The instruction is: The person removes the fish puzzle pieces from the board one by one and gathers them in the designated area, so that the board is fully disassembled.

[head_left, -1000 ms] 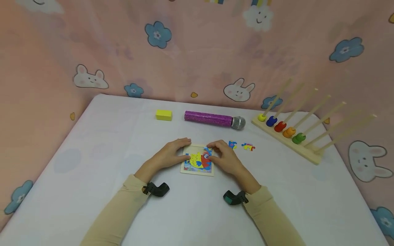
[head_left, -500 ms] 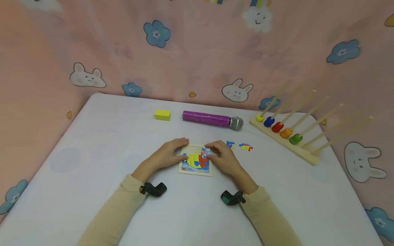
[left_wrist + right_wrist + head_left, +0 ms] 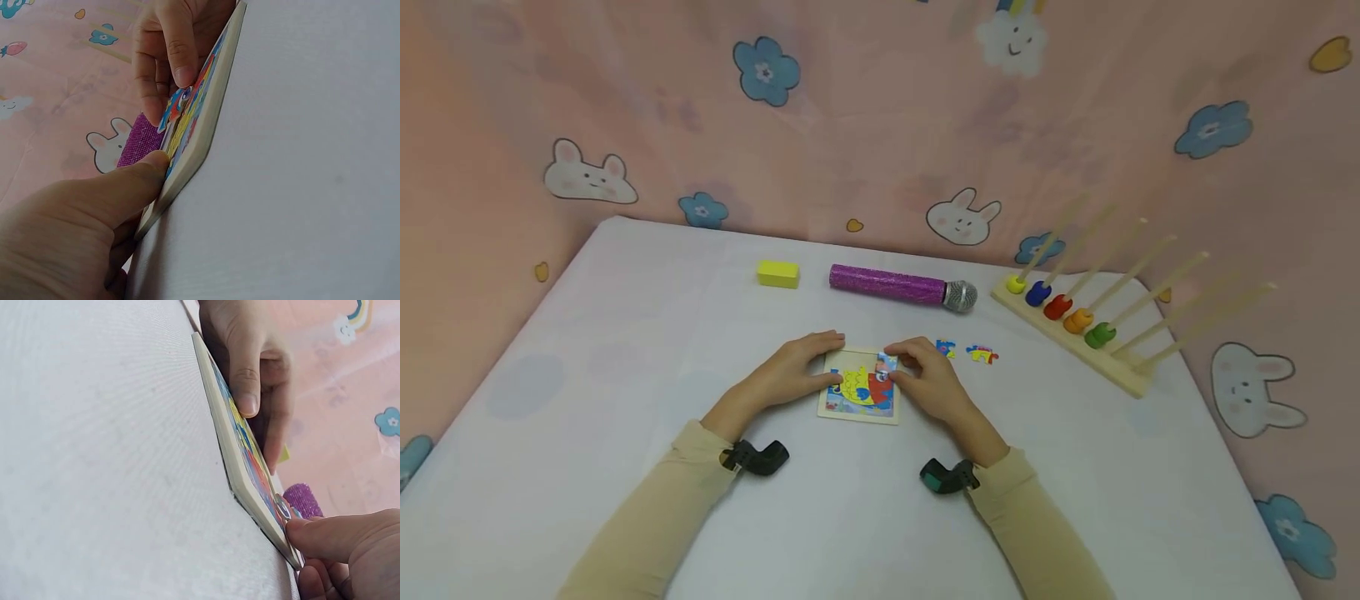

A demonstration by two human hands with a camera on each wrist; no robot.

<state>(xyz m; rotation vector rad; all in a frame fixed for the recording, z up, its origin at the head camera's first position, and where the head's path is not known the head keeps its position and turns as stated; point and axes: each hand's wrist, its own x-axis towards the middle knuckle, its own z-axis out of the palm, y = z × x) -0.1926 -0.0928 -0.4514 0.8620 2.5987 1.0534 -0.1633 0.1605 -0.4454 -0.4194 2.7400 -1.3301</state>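
Observation:
A small wooden jigsaw puzzle board (image 3: 859, 419) with a yellow and red fish picture lies on the white table. My left hand (image 3: 790, 368) holds the board by its left side, thumb on the picture side and fingers along the far edge. At the upper right corner, my right hand (image 3: 931, 379) pinches a puzzle piece (image 3: 175, 107) with part of the fish's eye on it. In the left wrist view that piece stands tilted up from the board. The upper left part of the tray shows bare wood. Two loose puzzle pieces (image 3: 982, 354) lie just beyond the right hand.
Behind the board lie a purple glitter microphone (image 3: 887, 282) and a yellow block (image 3: 778, 274). A wooden peg stand (image 3: 1067, 337) with coloured beads and tall rods stands at the right back. A pink patterned cloth (image 3: 865, 125) hangs behind the table.
The head view has shifted, so everything sits a little further left in it. Both hands keep their hold on the board and the puzzle piece, with hardly any movement.

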